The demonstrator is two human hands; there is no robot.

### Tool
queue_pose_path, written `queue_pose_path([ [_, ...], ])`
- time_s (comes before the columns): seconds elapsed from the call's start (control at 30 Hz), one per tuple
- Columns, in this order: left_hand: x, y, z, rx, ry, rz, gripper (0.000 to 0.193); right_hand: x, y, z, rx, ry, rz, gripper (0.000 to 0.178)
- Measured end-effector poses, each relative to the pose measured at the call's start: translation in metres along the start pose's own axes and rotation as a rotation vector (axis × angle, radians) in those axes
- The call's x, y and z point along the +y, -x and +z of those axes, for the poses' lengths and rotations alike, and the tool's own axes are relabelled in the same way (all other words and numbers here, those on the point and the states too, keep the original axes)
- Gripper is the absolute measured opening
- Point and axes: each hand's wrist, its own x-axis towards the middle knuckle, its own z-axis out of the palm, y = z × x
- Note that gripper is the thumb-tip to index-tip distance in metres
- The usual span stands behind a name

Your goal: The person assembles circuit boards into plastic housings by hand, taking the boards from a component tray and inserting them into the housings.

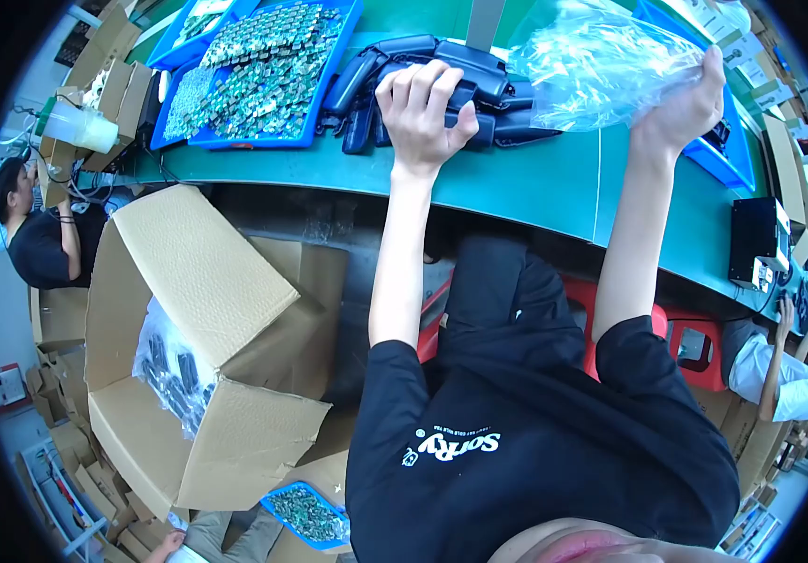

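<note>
I see the person's left hand (423,117) resting on a heap of black cases (475,73) on the green table (535,190), fingers curled, thumb apart, though I can't tell whether it grips one. The right hand (684,114) pinches the right side of a clear plastic bag (601,70) beside the heap. To the left, a blue tray (254,144) holds small green boards (265,92)

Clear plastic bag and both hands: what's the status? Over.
Right hand holding clear plastic bag. Left hand on black casings. Bag overlaps their right end in view.
</note>
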Motion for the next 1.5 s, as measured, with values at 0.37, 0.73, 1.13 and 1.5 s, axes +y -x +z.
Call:
queue_pose_path([
  [0.37, 0.198, 0.037, -0.094, 0.264, 0.85, -1.031, 0.073, 0.007, 0.205, -0.043, -0.571, 0.162, 0.077, 0.035],
  [0.73, 0.378, 0.291, -0.319, 0.1, -0.405, -1.963, 0.029, -0.023, 0.332, -0.113, -2.153, -0.038, 0.441, 0.026],
  [1.13, 0.636, 0.506, -0.39, -1.58, -0.291, -2.735, 0.139, 0.007, 0.297, -0.098, -2.179, 0.29, 0.635, 0.024],
  [1.5, 0.238, 0.146, -0.367, -1.173, -0.239, -1.443, 0.03, 0.001, 0.252, -0.092, -1.942, 0.385, 0.303, 0.019],
])
